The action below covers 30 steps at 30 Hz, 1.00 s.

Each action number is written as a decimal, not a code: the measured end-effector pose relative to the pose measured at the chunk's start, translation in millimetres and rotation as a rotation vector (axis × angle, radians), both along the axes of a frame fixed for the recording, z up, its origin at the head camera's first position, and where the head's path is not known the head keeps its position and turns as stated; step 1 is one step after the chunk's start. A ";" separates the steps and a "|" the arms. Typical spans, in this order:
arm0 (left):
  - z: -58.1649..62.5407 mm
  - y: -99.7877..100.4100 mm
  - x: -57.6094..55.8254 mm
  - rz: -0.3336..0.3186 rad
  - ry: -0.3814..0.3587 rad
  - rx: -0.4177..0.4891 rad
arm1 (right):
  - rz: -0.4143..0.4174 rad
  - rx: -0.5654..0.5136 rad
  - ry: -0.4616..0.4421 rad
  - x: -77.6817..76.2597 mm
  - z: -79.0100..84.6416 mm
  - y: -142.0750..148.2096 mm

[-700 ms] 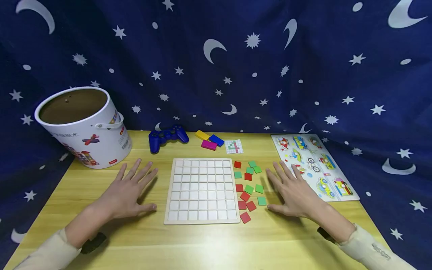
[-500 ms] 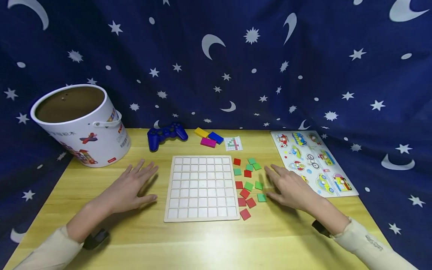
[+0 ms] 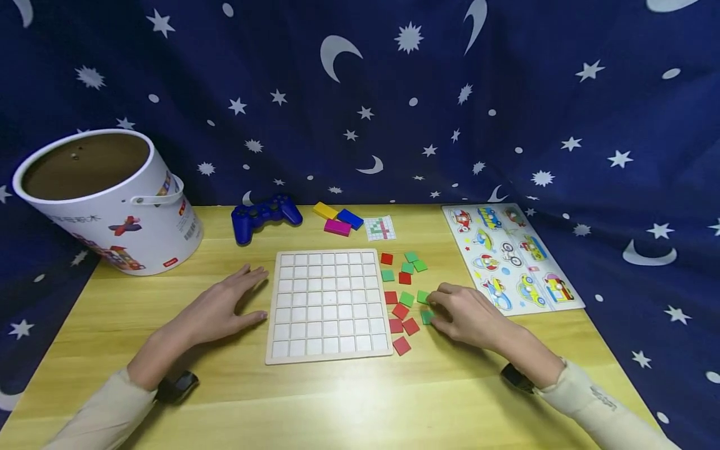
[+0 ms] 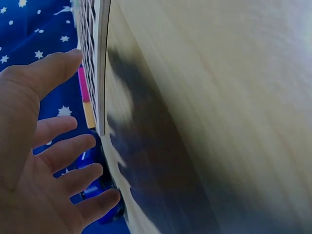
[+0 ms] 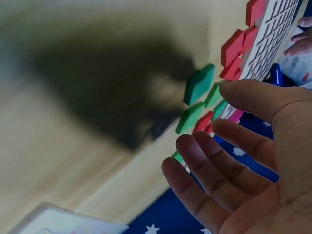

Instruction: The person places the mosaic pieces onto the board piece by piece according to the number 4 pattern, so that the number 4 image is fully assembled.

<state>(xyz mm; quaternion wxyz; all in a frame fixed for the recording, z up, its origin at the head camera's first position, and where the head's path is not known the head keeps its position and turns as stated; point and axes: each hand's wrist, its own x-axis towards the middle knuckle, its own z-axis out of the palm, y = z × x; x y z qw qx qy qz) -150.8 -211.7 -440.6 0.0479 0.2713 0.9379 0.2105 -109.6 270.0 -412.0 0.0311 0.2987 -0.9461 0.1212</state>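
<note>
A wooden board [image 3: 329, 306] with a grid of white squares lies in the middle of the table. My left hand [image 3: 222, 309] hovers at its left side, fingers spread and thumb near the edge; the left wrist view shows the palm holding nothing. Red tiles [image 3: 402, 345] and green tiles [image 3: 407, 299] lie scattered along the board's right side. Over the rightmost green tiles is my right hand [image 3: 469, 315], fingers bent downward. In the right wrist view a gap separates the thumb from the fingers, with a dark green tile [image 5: 199, 84] just beyond the thumb tip.
Behind the board are a blue game controller [image 3: 265, 217], yellow, blue and magenta blocks [image 3: 337, 227] and a small pattern card [image 3: 380, 229]. A large white bucket [image 3: 112, 212] stands at left. A picture puzzle board [image 3: 512, 259] lies at right, and a starry curtain [image 3: 394, 125] hangs behind.
My right hand has moved inward to the green tiles and its fingers have bent. My left hand has come slightly closer to the board. The head view has shifted right and down.
</note>
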 end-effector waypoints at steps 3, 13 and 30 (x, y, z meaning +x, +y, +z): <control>0.2 1.2 -2.1 0.002 -0.007 0.006 | -0.005 0.007 -0.029 -0.5 -1.6 -2.8; -5.5 5.4 -8.5 -0.027 -0.034 0.030 | 0.013 0.018 -0.037 -1.0 -7.9 -6.2; -13.0 7.9 -10.1 -0.061 -0.043 0.048 | 0.019 -0.009 -0.057 -8.5 -2.5 -15.4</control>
